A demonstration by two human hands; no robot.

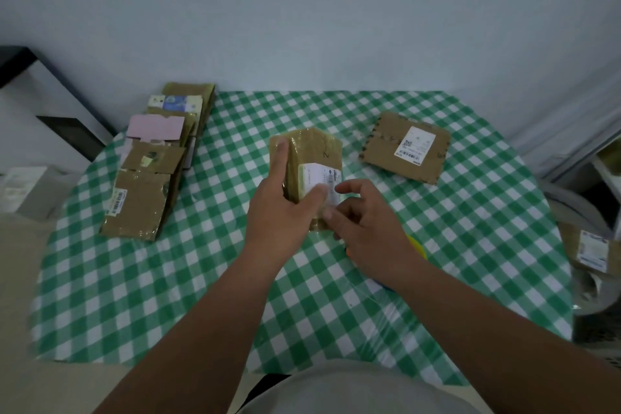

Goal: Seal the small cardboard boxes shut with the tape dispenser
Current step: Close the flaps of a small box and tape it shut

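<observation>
A small brown cardboard box (pixel 314 158) with a white label stands in the middle of the table. My left hand (pixel 285 208) grips its left side, index finger stretched up the side and thumb on the label. My right hand (pixel 366 228) is at the box's near right corner, fingers curled and pinching at its lower edge. Under my right hand shows a bit of a yellow, orange and blue thing (pixel 416 247), perhaps the tape dispenser; most of it is hidden.
A stack of flattened cardboard boxes (pixel 151 178) lies at the left of the green checked tablecloth (pixel 470 245). One flat box with a label (pixel 405 148) lies at the back right. More boxes (pixel 591 250) sit off the table's right edge.
</observation>
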